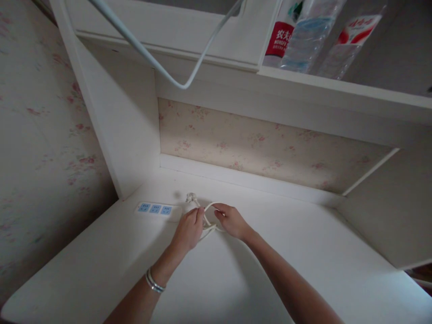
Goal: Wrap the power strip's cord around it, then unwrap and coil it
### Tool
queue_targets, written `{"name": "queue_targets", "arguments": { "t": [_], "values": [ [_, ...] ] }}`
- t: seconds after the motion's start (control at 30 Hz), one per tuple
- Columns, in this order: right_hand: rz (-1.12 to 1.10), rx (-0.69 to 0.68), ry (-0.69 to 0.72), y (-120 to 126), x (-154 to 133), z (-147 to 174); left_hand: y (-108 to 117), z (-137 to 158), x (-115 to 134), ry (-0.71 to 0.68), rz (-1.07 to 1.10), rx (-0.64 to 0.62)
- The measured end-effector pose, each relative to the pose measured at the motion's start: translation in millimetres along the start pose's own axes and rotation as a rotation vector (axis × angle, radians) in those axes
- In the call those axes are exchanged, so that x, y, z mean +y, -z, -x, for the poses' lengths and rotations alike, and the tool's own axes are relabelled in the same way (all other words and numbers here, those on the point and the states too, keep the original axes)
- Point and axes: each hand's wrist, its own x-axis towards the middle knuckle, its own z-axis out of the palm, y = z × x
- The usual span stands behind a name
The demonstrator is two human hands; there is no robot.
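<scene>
A white power cord (pixel 208 228) runs in loops between my two hands, just above the white desk. My left hand (pixel 190 228) is closed on the cord, and a plug (pixel 191 197) sticks out beyond its fingers. To the right, my right hand (pixel 232 220) pinches a raised loop of the same cord between thumb and fingers. Part of the cord is hidden behind the left fingers. On the desk, left of my hands, lies a white power strip (pixel 155 209) with blue socket faces; its right end is partly behind my left hand.
The white desk (pixel 297 252) has a back wall with floral wallpaper (pixel 236 139). Above hangs a shelf (pixel 337 90) holding several plastic bottles (pixel 307 38). A pale bent rod or cable (pixel 182 85) dangles at the upper left. A side panel (pixel 391 202) closes the right.
</scene>
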Motion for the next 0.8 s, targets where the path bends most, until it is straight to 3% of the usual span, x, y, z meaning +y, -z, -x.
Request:
{"name": "queue_targets", "arguments": {
  "t": [0.17, 0.37, 0.53, 0.63, 0.8],
  "values": [
    [0.099, 0.016, 0.189, -1, 3, -3, 1, -4, -5, 0.1, -0.064, 0.055],
    [0.043, 0.117, 0.144, 9, 9, -9, 10, -10, -14, 0.137, -0.087, 0.216],
    [0.079, -0.025, -0.014, 13, 7, -9, 6, -4, -9, 0.11, -0.058, 0.127],
    [0.128, -0.014, 0.056, 8, 3, -10, 2, -1, -7, 0.078, -0.017, 0.05],
    [0.27, 0.018, 0.256, 6, -1, -14, 1, -6, -17, 0.163, 0.16, -0.034]
  ]
}}
